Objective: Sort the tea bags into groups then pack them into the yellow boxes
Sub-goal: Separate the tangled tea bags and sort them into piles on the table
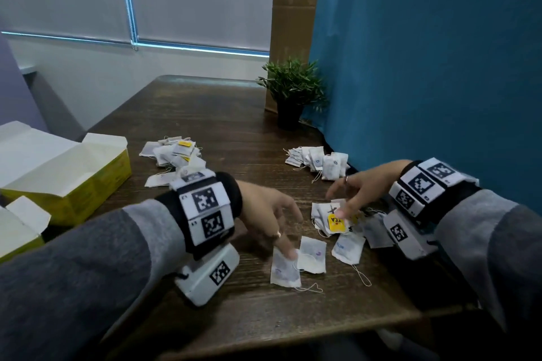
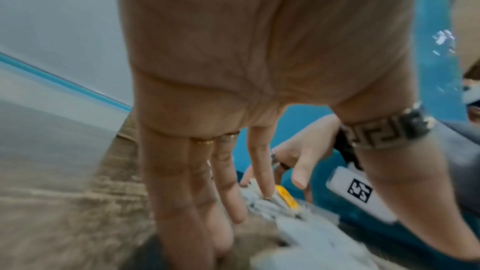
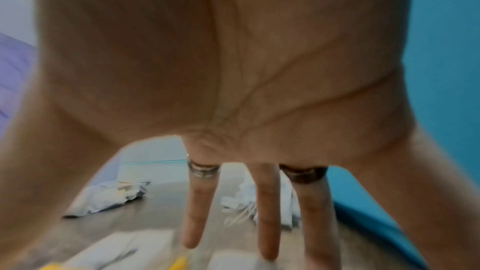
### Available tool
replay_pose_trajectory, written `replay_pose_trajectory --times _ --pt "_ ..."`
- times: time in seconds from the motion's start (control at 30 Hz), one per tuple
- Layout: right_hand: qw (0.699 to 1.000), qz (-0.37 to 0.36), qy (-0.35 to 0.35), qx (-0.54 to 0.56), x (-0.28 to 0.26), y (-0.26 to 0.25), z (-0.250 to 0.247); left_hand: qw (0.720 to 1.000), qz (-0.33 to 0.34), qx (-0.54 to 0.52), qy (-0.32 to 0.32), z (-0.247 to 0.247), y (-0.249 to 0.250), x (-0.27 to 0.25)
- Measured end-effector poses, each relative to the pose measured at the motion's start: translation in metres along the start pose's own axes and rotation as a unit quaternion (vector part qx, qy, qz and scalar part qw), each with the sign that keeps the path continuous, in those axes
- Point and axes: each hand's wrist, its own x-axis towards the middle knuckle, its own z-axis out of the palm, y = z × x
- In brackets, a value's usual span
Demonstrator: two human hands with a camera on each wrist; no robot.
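Left hand (image 1: 268,215): fingers lying straight, fingertips pressing a tea bag (image 1: 284,268) onto the tabletop (image 1: 205,114).
Right hand (image 1: 362,186): spread, hovering, holding nothing.
Handling: light, limp paper; pinching an edge is looking best.

"tea" on yellow tag (image 1: 335,223)

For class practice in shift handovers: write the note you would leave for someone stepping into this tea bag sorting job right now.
Left hand: open, fingertips pressing a loose tea bag at the near table edge.
Right hand: open, fingers spread over the unsorted heap, touching it near a yellow-tagged bag.
Done: two sorted piles on the table, the left pile and the right pile.
Yellow boxes stand open at the far left; no bags visible inside.
Left: sort the near heap and loose bags, then pack every group.
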Motion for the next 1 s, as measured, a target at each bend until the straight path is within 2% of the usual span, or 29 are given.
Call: replay_pose_trajectory --times 0.07,0.17,0.27,0.43,0.5,0.6,0.73,0.87,1.0 --pt "1.0 0.004 -0.01 0.001 0.003 -0.001 0.011 0.998 0.008 0.058 -0.003 0.012 0.002 0.006" --pt "1.0 -0.007 0.009 -0.001 0.003 -0.011 0.019 0.997 0.011 0.07 -0.003 0.019 0.002 0.011" --pt "0.995 -0.062 0.02 0.069 0.01 -0.027 0.024 0.996 0.008 0.09 -0.004 0.02 0.003 0.013" --pt "0.985 -0.129 0.055 0.104 0.027 -0.056 0.025 0.988 0.015 0.149 0.018 0.012 -0.008 0.01" --pt "0.978 -0.152 0.085 0.117 0.035 -0.068 0.023 0.989 0.001 0.141 0.043 0.004 -0.017 0.006" --pt "0.969 -0.167 0.133 0.122 0.044 -0.081 0.014 0.993 -0.022 0.023 0.112 -0.012 -0.037 -0.004" --pt "0.95 -0.178 0.194 0.166 0.033 -0.072 -0.005 0.963 -0.017 -0.128 0.236 -0.031 -0.062 -0.015" --pt "0.939 -0.108 0.205 0.254 0.013 -0.032 -0.012 0.907 0.033 -0.274 0.318 -0.037 -0.069 -0.017" --pt "0.955 0.013 0.179 0.236 0.0 0.006 0.003 0.855 0.054 -0.395 0.332 -0.039 -0.069 -0.013"
